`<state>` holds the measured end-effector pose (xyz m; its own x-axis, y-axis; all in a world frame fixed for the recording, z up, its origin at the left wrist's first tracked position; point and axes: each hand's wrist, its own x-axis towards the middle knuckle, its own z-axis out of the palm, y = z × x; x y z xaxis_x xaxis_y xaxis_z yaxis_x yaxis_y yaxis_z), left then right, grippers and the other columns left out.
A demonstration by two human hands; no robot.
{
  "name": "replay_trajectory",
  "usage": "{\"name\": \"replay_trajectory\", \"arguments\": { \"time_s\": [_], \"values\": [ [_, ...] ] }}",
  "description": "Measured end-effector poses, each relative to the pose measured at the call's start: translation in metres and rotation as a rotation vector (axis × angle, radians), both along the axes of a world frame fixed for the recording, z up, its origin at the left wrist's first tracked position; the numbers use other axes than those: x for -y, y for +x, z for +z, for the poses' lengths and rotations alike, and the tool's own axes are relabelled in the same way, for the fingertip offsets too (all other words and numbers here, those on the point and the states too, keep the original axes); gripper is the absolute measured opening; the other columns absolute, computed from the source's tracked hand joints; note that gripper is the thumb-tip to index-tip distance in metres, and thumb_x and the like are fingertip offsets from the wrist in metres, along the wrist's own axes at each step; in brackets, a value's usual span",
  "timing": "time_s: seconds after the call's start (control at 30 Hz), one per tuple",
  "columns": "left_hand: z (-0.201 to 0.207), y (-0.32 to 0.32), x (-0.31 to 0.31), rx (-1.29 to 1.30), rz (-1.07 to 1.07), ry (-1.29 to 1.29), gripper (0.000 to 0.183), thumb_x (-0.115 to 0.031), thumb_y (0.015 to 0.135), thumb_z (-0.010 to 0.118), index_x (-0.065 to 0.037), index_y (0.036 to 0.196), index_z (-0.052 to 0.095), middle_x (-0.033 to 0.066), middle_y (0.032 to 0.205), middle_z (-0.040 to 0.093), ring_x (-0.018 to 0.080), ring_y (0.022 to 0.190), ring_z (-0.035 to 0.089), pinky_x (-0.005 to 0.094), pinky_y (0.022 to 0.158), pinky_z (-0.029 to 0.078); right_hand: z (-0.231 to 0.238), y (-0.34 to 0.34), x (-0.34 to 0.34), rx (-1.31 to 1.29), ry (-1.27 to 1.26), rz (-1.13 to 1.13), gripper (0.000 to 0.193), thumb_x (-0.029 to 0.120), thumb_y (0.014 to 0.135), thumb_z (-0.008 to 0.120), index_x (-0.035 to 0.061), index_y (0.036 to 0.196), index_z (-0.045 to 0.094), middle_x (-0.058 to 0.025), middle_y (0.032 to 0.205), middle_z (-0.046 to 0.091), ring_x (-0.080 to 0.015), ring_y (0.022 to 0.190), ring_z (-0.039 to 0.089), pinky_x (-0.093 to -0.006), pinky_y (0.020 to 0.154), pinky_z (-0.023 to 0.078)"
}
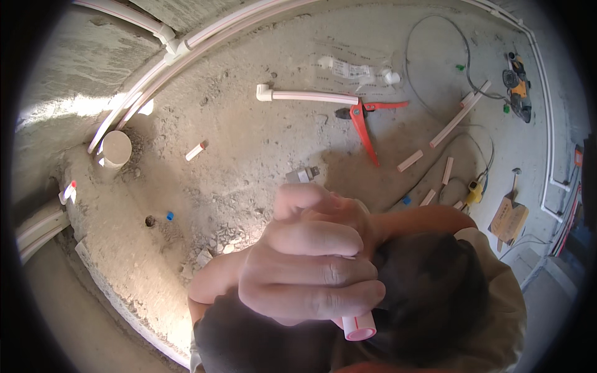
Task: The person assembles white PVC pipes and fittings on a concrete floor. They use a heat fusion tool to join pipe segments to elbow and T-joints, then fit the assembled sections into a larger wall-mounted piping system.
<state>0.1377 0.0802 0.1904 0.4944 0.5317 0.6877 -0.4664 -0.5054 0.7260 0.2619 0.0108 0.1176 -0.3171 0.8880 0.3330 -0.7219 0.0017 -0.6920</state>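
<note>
My left hand [311, 276] is close to the camera, its fingers wrapped around a short white pipe piece [359, 326] whose pink-rimmed end sticks out below the fist. My right hand [308, 200] is curled just behind and above the left one, pressed against it. It seems to grip the same pipe piece, though the left hand hides most of that grip. My left forearm enters from the lower left and my right forearm from the right. Both hands are held over my dark-clothed knees, above a rough concrete floor [249, 143].
On the floor lie a red pipe cutter [364, 124], a white pipe with an elbow [305, 95], a clear bag of fittings [354, 69], several short pipe offcuts [410, 160], a cable, an orange power tool [519, 87] and a cardboard box [509, 219]. White pipes [186, 43] run along the wall, beside a wide pipe stub [116, 148].
</note>
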Motion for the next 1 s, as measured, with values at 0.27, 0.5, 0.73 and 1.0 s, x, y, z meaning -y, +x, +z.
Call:
{"name": "replay_trajectory", "arguments": {
  "time_s": [0.27, 0.5, 0.73, 1.0],
  "values": [
    [0.005, 0.001, 0.001, 0.008, 0.029, -0.026, 0.022, -0.024, 0.086, 0.077, -0.004, 0.077, 0.074, 0.0018, 0.067, 0.065, 0.0189, 0.081, 0.056, 0.0448, 0.097, 0.039, -0.008, -0.018, -0.001, 0.005, 0.078, -0.096, 0.017, 0.001, 0.086, 0.080, -0.0004, 0.097, 0.068, -0.0021, 0.093, 0.073, -0.0131, 0.087, 0.073, -0.0284, 0.075, 0.052],
    [0.002, -0.027, -0.013, -0.239, 0.236, -0.148, 0.021, -0.020, 0.100, 0.074, -0.002, 0.087, 0.072, 0.0080, 0.084, 0.073, 0.0145, 0.079, 0.061, 0.0359, 0.081, 0.049, 0.011, 0.003, -0.001, 0.180, -0.387, 0.004, 0.042, 0.007, 0.090, 0.083, 0.0071, 0.125, 0.059, -0.0024, 0.109, 0.064, -0.0119, 0.103, 0.063, -0.0315, 0.087, 0.052],
    [-0.036, -0.040, -0.024, -0.145, 0.337, -0.619, 0.028, -0.015, 0.099, 0.077, 0.001, 0.114, 0.059, 0.0150, 0.099, 0.072, 0.0165, 0.084, 0.068, 0.0314, 0.076, 0.056, 0.006, -0.005, -0.014, 0.416, -0.569, -0.001, 0.066, 0.013, 0.093, 0.083, 0.0058, 0.145, 0.042, -0.0020, 0.115, 0.055, -0.0080, 0.102, 0.055, -0.0296, 0.086, 0.052],
    [-0.020, -0.047, -0.042, 0.324, -0.243, -0.980, 0.054, -0.051, 0.116, 0.034, -0.014, 0.077, 0.038, 0.0006, 0.061, 0.035, 0.0160, 0.054, 0.032, 0.0352, 0.057, 0.037, 0.005, -0.009, -0.005, 0.299, -0.435, -0.043, 0.049, 0.020, 0.106, 0.066, 0.0034, 0.146, 0.042, -0.0019, 0.106, 0.059, -0.0061, 0.091, 0.058, -0.0268, 0.075, 0.049]
  ]
}}
